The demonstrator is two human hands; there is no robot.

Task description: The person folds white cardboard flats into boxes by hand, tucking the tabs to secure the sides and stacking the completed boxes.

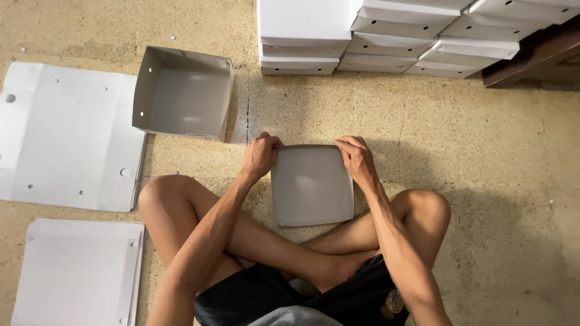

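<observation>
I sit cross-legged on the floor with a grey cardboard box piece (311, 186) standing in front of my shins. My left hand (260, 156) grips its upper left corner, and my right hand (356, 158) grips its upper right corner. Both hands have fingers curled over the top edge. The piece looks like a shallow tray with folded side walls, its inside facing me.
An assembled open grey box (181, 93) lies on its side to the upper left. Flat white cardboard blanks (66, 136) lie at the left, another stack (78, 271) at the lower left. Stacked finished white boxes (393, 36) line the top. A dark wooden edge (538, 57) is at the upper right.
</observation>
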